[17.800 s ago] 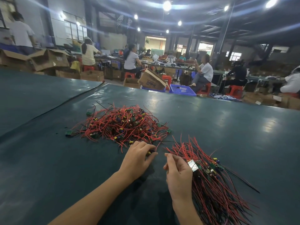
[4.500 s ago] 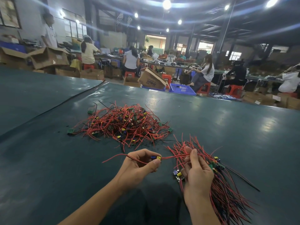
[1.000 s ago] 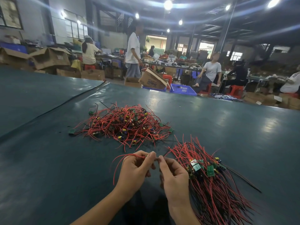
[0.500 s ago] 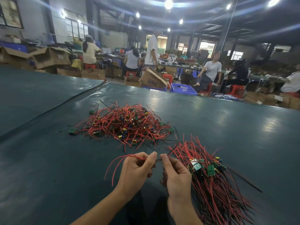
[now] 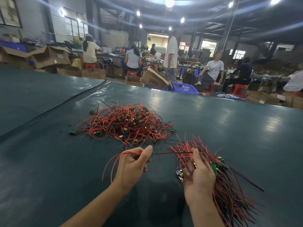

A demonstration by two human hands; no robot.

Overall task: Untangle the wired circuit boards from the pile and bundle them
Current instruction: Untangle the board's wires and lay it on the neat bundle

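A tangled pile (image 5: 126, 123) of small green circuit boards with red and black wires lies on the dark green table (image 5: 229, 128), ahead of my hands. My left hand (image 5: 132, 164) pinches one small board at its fingertips; its red wires curl off to the left. A black and red wire pair (image 5: 170, 154) stretches from that board to my right hand (image 5: 199, 174), whose raised fingertips pinch its far end. My right hand also grips the sorted bundle (image 5: 229, 190) of boards and wires, which fans out toward the lower right.
A seam runs across the table covering at the left (image 5: 54, 105). Beyond the far edge stand cardboard boxes (image 5: 154, 78), a blue crate (image 5: 186, 88), red stools and several people, one standing (image 5: 171, 54).
My hands have moved apart, drawing the black and red wires straight between them. My right hand has turned so the bundle's boards show at its palm. The standing person walked right.
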